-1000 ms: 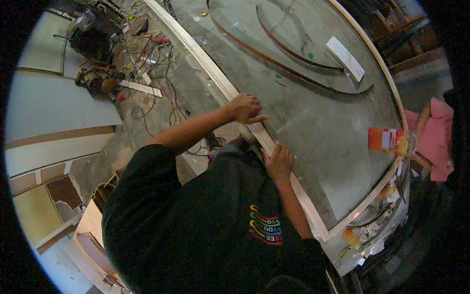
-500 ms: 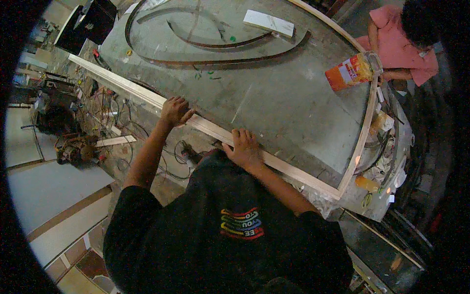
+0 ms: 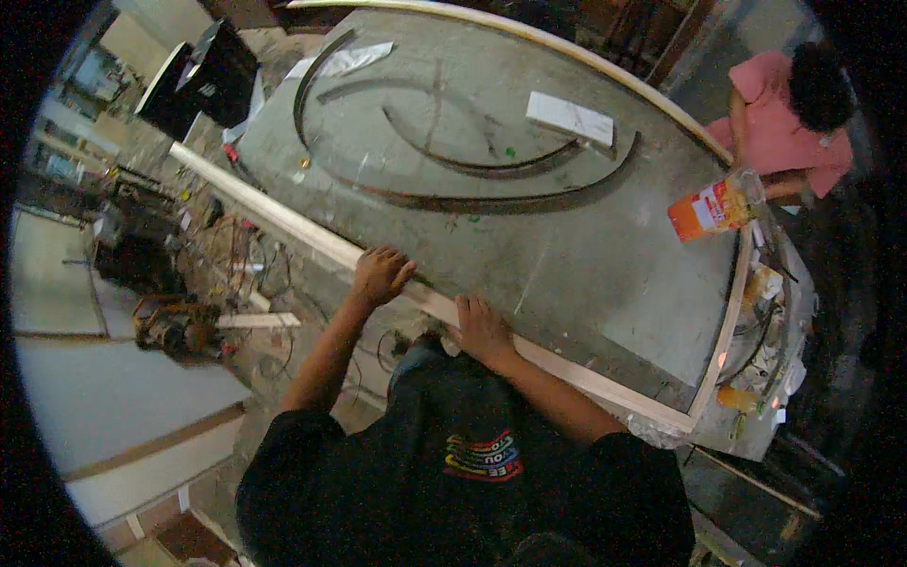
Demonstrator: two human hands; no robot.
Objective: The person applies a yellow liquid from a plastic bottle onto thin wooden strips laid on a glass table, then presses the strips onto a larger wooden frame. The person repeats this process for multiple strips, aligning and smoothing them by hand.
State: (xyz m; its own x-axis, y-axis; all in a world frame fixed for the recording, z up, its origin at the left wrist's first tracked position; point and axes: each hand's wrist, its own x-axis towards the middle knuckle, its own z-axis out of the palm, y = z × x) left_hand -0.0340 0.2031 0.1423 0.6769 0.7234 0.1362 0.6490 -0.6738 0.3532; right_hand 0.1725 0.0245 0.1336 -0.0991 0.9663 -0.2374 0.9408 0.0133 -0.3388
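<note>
A pale wooden frame [image 3: 605, 383] spans the large grey tabletop, its long near rail running from upper left to a corner at lower right. My left hand [image 3: 383, 274] is closed over this rail, fingers on its far side. A short way to the right, my right hand [image 3: 484, 331] also grips the rail, its fingers curled across the top. The undersides of both hands are hidden. Beyond them, dark curved strips [image 3: 491, 201] lie on the tabletop.
A white rectangular block [image 3: 570, 118] is on the grey tabletop [image 3: 605, 255]. An orange-filled plastic jar [image 3: 713, 206] stands near the right rail, by a person in pink [image 3: 789, 123]. Cables and tools clutter the left floor, beside a wood offcut [image 3: 257, 320].
The view has shifted, so the whole scene sits lower and further right. My right hand is slightly nearer my left along the rail. Both hands keep hold of the wooden frame.
</note>
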